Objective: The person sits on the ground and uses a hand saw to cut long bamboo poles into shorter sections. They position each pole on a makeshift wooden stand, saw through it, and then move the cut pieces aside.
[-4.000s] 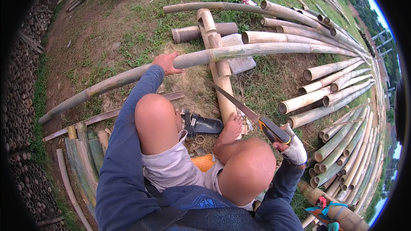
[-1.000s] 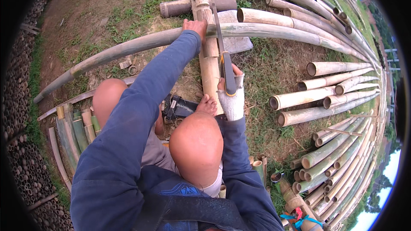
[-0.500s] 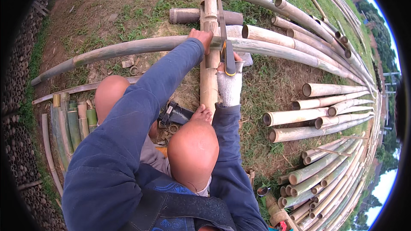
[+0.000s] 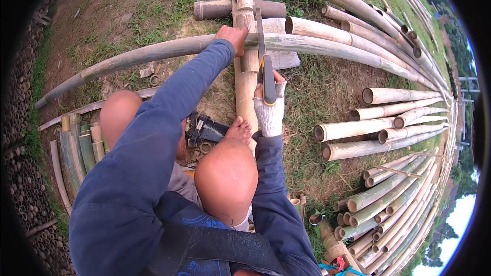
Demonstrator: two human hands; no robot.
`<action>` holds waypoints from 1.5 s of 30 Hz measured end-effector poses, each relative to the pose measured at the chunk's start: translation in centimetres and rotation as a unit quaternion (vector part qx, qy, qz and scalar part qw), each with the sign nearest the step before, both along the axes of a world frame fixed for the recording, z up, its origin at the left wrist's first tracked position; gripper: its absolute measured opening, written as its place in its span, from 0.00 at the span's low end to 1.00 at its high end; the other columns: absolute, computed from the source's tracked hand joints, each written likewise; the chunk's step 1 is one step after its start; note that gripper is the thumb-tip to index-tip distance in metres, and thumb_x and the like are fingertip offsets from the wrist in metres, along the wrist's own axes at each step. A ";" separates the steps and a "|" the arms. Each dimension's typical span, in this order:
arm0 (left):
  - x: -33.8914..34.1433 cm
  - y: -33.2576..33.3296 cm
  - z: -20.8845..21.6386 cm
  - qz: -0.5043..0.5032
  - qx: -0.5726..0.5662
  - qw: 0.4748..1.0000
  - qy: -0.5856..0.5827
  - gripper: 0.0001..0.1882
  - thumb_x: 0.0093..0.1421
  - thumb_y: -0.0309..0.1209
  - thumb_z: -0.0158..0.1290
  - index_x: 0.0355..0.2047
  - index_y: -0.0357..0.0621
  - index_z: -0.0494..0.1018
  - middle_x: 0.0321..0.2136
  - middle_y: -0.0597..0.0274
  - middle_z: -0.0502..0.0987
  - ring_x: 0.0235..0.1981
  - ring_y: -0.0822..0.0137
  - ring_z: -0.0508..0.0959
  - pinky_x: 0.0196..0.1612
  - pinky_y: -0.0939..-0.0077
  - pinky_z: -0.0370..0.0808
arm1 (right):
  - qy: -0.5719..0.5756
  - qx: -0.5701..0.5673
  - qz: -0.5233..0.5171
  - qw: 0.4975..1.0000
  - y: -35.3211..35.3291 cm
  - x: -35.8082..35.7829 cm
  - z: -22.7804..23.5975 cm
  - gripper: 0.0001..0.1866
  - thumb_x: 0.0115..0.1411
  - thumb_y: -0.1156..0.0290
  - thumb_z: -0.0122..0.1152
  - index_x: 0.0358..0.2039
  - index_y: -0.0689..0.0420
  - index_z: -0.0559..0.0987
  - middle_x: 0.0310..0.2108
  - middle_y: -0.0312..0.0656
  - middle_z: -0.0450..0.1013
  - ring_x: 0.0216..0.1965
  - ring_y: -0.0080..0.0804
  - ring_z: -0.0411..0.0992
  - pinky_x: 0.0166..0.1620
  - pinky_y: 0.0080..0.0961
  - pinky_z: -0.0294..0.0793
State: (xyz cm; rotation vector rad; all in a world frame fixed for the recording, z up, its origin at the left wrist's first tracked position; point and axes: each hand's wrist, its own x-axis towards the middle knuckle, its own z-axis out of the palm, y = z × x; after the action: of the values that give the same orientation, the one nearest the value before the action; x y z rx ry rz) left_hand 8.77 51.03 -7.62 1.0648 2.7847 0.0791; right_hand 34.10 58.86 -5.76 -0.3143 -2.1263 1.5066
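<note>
A long bamboo pole (image 4: 138, 61) lies crosswise over an upright-running split bamboo support (image 4: 245, 89). My bare left hand (image 4: 232, 39) grips the pole from above, just left of the cut, its fingers wrapped round it. In my right hand (image 4: 270, 110), which wears a white knit glove with bare fingertips, is a hand saw. The saw's black and yellow handle (image 4: 268, 81) points toward me, and its long blade (image 4: 260, 33) crosses the pole immediately right of my left hand. How deep the blade sits in the bamboo I cannot tell.
A short dark bamboo piece (image 4: 212, 9) passes under the support's far end. Many cut bamboo poles (image 4: 353, 132) lie along the right side. At the left are short green and tan bamboo lengths (image 4: 87, 151). A black sheath-like item (image 4: 209, 130) rests beside my foot (image 4: 238, 129).
My right hand has drawn the saw back toward me, so its handle is farther from the pole. The left hand keeps its grip. The whole view has shifted slightly.
</note>
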 end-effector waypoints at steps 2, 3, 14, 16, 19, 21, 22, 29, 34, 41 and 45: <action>0.0 -0.3 0.7 0.005 -0.003 1.000 -0.003 0.32 0.48 0.41 0.72 0.51 0.43 0.76 0.42 0.48 0.87 0.46 0.48 0.87 0.51 0.52 0.83 | 0.076 0.027 0.004 0.997 1.0 -3.2 -1.4 0.28 0.64 0.79 0.62 0.65 0.62 0.70 0.57 0.50 0.74 0.56 0.42 0.75 0.62 0.34 0.73; 0.1 -0.4 0.9 0.003 0.005 1.000 -0.012 0.31 0.48 0.40 0.72 0.51 0.43 0.77 0.42 0.47 0.87 0.46 0.48 0.87 0.52 0.53 0.83 | 0.038 -0.013 0.003 0.999 0.9 -2.8 -2.1 0.29 0.64 0.79 0.62 0.65 0.62 0.70 0.58 0.50 0.74 0.57 0.41 0.75 0.62 0.34 0.73; -0.7 -0.4 1.0 0.013 -0.002 0.999 -0.053 0.31 0.47 0.41 0.74 0.50 0.42 0.80 0.44 0.46 0.87 0.48 0.48 0.87 0.54 0.57 0.83 | -0.022 0.053 -0.036 0.998 -4.9 17.3 2.7 0.28 0.64 0.81 0.58 0.65 0.62 0.68 0.55 0.50 0.72 0.47 0.33 0.76 0.52 0.30 0.76; -0.2 -0.4 1.0 0.019 0.002 0.999 -0.049 0.31 0.47 0.41 0.74 0.50 0.43 0.80 0.44 0.47 0.87 0.48 0.49 0.87 0.54 0.57 0.83 | -0.050 0.042 -0.026 0.998 -2.3 9.8 1.7 0.27 0.65 0.80 0.60 0.65 0.62 0.69 0.58 0.49 0.72 0.54 0.35 0.74 0.58 0.33 0.74; 0.2 -0.6 1.4 0.012 0.000 0.999 -0.037 0.31 0.47 0.42 0.74 0.51 0.43 0.80 0.44 0.48 0.88 0.48 0.49 0.87 0.54 0.57 0.83 | 0.035 0.036 0.009 0.999 0.1 -1.2 -1.2 0.27 0.65 0.80 0.59 0.66 0.62 0.70 0.57 0.49 0.74 0.59 0.39 0.73 0.63 0.34 0.72; 0.0 -0.8 1.7 0.001 0.003 0.999 -0.037 0.32 0.47 0.42 0.74 0.51 0.44 0.80 0.45 0.48 0.87 0.49 0.49 0.87 0.55 0.57 0.82 | 0.024 0.007 -0.013 1.000 0.0 -1.4 -2.5 0.28 0.65 0.79 0.60 0.66 0.64 0.69 0.58 0.50 0.74 0.59 0.40 0.74 0.64 0.34 0.72; -0.2 -0.9 1.9 -0.006 0.008 0.999 -0.052 0.34 0.44 0.43 0.74 0.51 0.44 0.79 0.44 0.46 0.87 0.47 0.47 0.87 0.54 0.54 0.82 | 0.010 -0.016 -0.014 1.000 -0.4 0.3 -2.5 0.28 0.66 0.79 0.61 0.66 0.64 0.69 0.58 0.50 0.74 0.59 0.40 0.74 0.64 0.34 0.72; -1.1 -0.6 1.2 -0.010 -0.005 0.998 -0.069 0.33 0.47 0.43 0.75 0.51 0.42 0.80 0.47 0.46 0.87 0.51 0.48 0.86 0.58 0.58 0.81 | -0.060 0.142 -0.031 0.988 -5.7 23.0 0.8 0.28 0.65 0.77 0.60 0.66 0.62 0.68 0.56 0.52 0.72 0.50 0.38 0.75 0.54 0.37 0.76; 0.2 -0.7 0.7 0.017 0.020 0.998 -0.049 0.32 0.47 0.42 0.74 0.51 0.43 0.80 0.45 0.46 0.87 0.49 0.48 0.87 0.55 0.58 0.83 | -0.061 0.038 -0.042 0.997 -1.5 6.6 -0.4 0.24 0.68 0.77 0.60 0.64 0.62 0.71 0.59 0.50 0.74 0.58 0.42 0.75 0.61 0.35 0.74; -0.6 -0.9 1.8 -0.012 0.018 0.998 -0.059 0.38 0.46 0.44 0.74 0.56 0.42 0.77 0.46 0.45 0.86 0.50 0.46 0.86 0.56 0.54 0.82 | -0.018 -0.009 -0.011 1.000 -1.3 5.1 -2.3 0.30 0.65 0.79 0.62 0.68 0.62 0.68 0.59 0.51 0.73 0.59 0.39 0.73 0.64 0.34 0.72; -1.0 -0.9 1.3 -0.012 0.009 0.998 -0.055 0.38 0.46 0.44 0.75 0.55 0.42 0.76 0.46 0.44 0.86 0.50 0.45 0.86 0.56 0.54 0.82 | -0.041 0.076 -0.022 0.996 -5.0 22.0 -1.7 0.28 0.66 0.78 0.58 0.66 0.62 0.66 0.55 0.51 0.71 0.48 0.36 0.76 0.53 0.36 0.77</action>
State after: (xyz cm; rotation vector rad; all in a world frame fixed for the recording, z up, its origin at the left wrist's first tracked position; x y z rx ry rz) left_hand 7.81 50.13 -6.36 1.0636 2.6770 0.1564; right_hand 56.09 53.90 -7.48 -0.3712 -2.2678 1.3183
